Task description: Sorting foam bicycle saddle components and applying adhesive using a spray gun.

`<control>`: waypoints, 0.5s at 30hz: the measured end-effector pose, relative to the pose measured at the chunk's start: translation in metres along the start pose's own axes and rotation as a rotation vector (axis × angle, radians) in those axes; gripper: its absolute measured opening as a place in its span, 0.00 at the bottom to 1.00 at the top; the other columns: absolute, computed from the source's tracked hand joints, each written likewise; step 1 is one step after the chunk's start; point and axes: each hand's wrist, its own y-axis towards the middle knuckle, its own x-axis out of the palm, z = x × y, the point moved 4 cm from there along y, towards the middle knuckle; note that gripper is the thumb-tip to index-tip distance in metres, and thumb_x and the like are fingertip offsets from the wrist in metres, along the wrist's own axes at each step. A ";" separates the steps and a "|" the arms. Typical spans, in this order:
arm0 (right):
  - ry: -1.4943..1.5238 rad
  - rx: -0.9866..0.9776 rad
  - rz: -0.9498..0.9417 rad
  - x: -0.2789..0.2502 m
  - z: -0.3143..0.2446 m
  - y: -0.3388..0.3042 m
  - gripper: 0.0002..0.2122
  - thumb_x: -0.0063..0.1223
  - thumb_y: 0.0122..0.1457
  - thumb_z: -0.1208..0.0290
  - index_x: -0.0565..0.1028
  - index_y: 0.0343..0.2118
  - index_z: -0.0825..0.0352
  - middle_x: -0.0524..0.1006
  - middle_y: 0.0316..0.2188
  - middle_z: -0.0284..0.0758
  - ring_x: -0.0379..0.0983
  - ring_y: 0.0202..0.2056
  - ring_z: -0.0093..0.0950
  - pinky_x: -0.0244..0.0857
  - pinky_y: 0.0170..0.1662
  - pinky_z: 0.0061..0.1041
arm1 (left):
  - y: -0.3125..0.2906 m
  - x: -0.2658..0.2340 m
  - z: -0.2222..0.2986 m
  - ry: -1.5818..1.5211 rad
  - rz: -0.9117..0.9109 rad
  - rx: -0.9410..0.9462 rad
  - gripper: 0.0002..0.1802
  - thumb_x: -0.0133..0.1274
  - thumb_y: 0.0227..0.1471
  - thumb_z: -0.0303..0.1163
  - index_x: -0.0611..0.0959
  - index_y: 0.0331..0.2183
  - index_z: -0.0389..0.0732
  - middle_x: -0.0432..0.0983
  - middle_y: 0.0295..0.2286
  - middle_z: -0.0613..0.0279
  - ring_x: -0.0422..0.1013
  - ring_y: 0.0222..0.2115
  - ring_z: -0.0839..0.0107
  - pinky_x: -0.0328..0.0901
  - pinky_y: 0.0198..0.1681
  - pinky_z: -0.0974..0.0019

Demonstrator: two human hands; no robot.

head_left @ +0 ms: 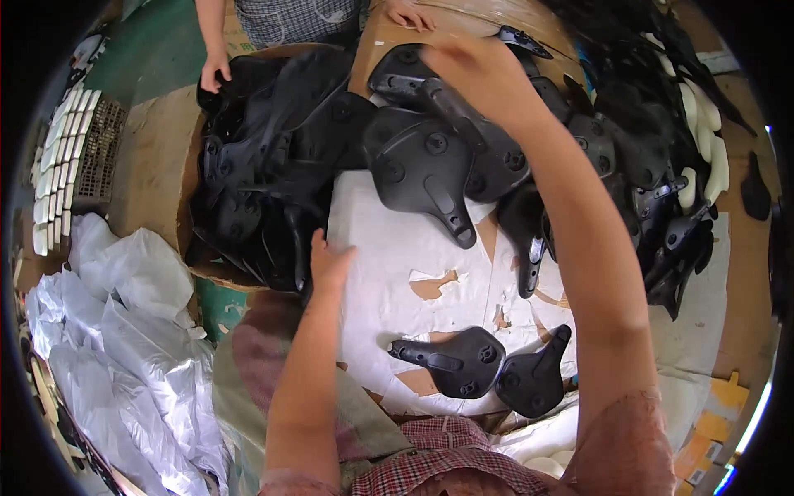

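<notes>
Black plastic bicycle saddle bases lie in a heap on the table, and one broad saddle base [422,165] is at the heap's near left. My right hand [475,74] reaches over the far part of the heap, beside another saddle base [401,74]. Motion smears its fingers, so any grip is unclear. My left hand [332,263] is by the near right edge of a cardboard box [188,211] full of saddle bases [240,165]. Its thumb stands apart from the fingers, and nothing shows between them. Two more saddle bases [463,364] [532,380] lie near my body.
Torn white paper [380,289] covers the table. Across it, another person's hand [215,73] touches the box's contents, and their other hand [411,14] rests on cardboard. Clear plastic bags [132,331] lie at left, near stacked pale pieces [62,182]. Cream-coloured pieces [703,124] lie at right.
</notes>
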 end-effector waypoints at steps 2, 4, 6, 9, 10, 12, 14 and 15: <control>0.301 0.501 -0.112 -0.013 0.045 -0.088 0.10 0.48 0.58 0.67 0.73 0.25 0.68 0.69 0.16 0.27 0.62 0.19 0.16 0.58 0.24 0.16 | 0.014 -0.010 0.006 -0.569 -0.011 -0.189 0.31 0.52 0.39 0.30 0.66 0.49 0.36 0.71 0.40 0.51 0.69 0.34 0.59 0.66 0.39 0.61; 0.426 1.170 -0.174 -0.007 0.085 -0.190 0.12 0.49 0.58 0.64 0.73 0.25 0.68 0.71 0.17 0.29 0.65 0.19 0.16 0.60 0.23 0.17 | 0.023 0.000 0.014 -0.805 -0.054 -0.305 0.29 0.51 0.40 0.30 0.67 0.48 0.36 0.72 0.38 0.51 0.69 0.33 0.61 0.66 0.37 0.62; 0.485 1.240 -0.149 0.038 0.088 -0.250 0.13 0.52 0.56 0.62 0.74 0.31 0.70 0.73 0.20 0.31 0.68 0.22 0.18 0.63 0.26 0.17 | 0.039 0.014 0.022 -1.015 -0.235 -0.409 0.23 0.52 0.44 0.35 0.70 0.44 0.39 0.72 0.35 0.52 0.69 0.32 0.61 0.66 0.36 0.61; 0.316 1.219 -0.024 0.091 0.077 -0.250 0.20 0.57 0.52 0.62 0.71 0.42 0.73 0.76 0.28 0.36 0.72 0.31 0.25 0.66 0.35 0.21 | 0.018 0.060 0.087 -1.125 -0.304 -0.445 0.28 0.56 0.46 0.43 0.69 0.45 0.38 0.72 0.35 0.53 0.69 0.33 0.60 0.65 0.42 0.58; 0.346 1.114 0.032 0.116 0.065 -0.228 0.26 0.59 0.49 0.61 0.68 0.45 0.76 0.75 0.34 0.44 0.71 0.37 0.33 0.64 0.42 0.25 | 0.030 0.057 0.097 -1.255 -0.322 -0.471 0.27 0.55 0.47 0.40 0.70 0.46 0.37 0.73 0.38 0.53 0.69 0.37 0.60 0.63 0.46 0.56; 0.362 1.022 0.132 0.149 0.065 -0.191 0.32 0.61 0.45 0.62 0.62 0.49 0.78 0.70 0.43 0.54 0.68 0.47 0.43 0.61 0.50 0.30 | 0.041 0.055 0.132 -1.353 -0.313 -0.397 0.25 0.54 0.47 0.39 0.71 0.46 0.38 0.72 0.39 0.54 0.69 0.39 0.59 0.62 0.48 0.55; 0.455 0.894 0.119 0.182 0.059 -0.131 0.34 0.59 0.45 0.64 0.59 0.52 0.79 0.67 0.47 0.55 0.64 0.51 0.45 0.58 0.53 0.32 | 0.072 0.038 0.158 -1.527 -0.284 -0.189 0.21 0.53 0.47 0.36 0.74 0.43 0.39 0.72 0.41 0.54 0.68 0.43 0.58 0.60 0.51 0.54; 0.527 0.766 0.072 0.199 0.052 -0.096 0.34 0.58 0.46 0.64 0.58 0.53 0.78 0.66 0.48 0.55 0.63 0.52 0.45 0.56 0.54 0.33 | 0.099 0.014 0.162 -1.595 -0.267 -0.053 0.19 0.53 0.47 0.35 0.76 0.42 0.39 0.73 0.42 0.55 0.68 0.44 0.58 0.60 0.52 0.54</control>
